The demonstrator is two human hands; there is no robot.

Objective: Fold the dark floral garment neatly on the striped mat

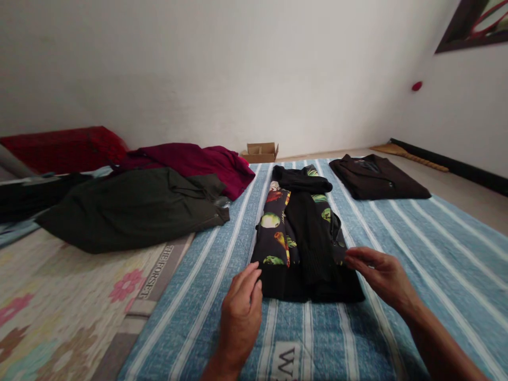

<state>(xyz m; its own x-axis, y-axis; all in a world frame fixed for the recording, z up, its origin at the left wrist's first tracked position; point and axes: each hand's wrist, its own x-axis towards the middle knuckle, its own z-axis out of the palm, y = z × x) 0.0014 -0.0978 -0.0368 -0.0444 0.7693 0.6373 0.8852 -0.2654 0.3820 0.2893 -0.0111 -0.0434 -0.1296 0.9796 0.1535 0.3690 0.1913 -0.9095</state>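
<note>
A black jacket with a fruit print (pixel 304 235) lies folded lengthwise into a narrow strip on a blue striped sheet (pixel 420 248). My left hand (pixel 241 312) rests at the strip's near left corner, fingers stretched out and together, touching the fabric's edge. My right hand (pixel 381 275) hovers at the near right edge, fingers loosely extended, the fingertips at the jacket's side. Neither hand grips the cloth.
A folded dark garment (pixel 379 177) lies at the far right of the sheet. To the left are a dark green garment (pixel 130 211), a maroon one (pixel 198 161) and a red item (pixel 59 148). A small cardboard box (pixel 261 152) stands by the wall. A floral sheet (pixel 59 296) covers the near left.
</note>
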